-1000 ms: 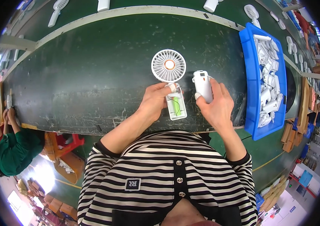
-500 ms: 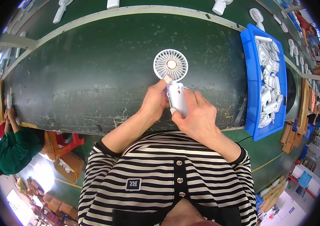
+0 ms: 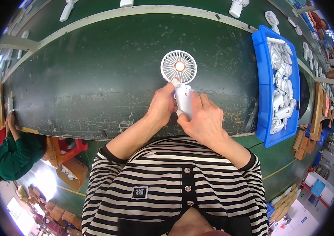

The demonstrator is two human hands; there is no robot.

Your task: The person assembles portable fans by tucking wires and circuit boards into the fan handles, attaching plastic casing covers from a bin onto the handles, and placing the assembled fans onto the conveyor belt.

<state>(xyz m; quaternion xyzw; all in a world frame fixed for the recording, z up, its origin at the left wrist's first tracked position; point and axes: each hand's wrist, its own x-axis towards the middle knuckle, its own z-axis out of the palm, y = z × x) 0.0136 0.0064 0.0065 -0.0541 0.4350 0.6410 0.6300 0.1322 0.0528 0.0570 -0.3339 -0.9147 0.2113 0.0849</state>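
A white handheld fan (image 3: 184, 101) is held over the front part of the green bench, its round grille pointing away from me. An orange ring circles the hub, and a small red mark shows on the handle. My left hand (image 3: 162, 103) grips the fan from the left, the thumb at the neck just below the grille. From the right, my right hand (image 3: 203, 118) is closed around the handle, thumb low and fingertips near its upper right side. White coverings wrap both thumb tips. The fan's underside is hidden.
A blue bin (image 3: 265, 86) full of white plastic parts stands at the right. Beyond the bench's pale rail (image 3: 135, 11), white fans (image 3: 236, 8) lie on a green surface. At the far left, a co-worker in a green top (image 3: 20, 155) sits at the bench.
Both hands keep hold of the fan. My right hand has shifted very slightly left. Fans beyond the rail have moved a little to the right.
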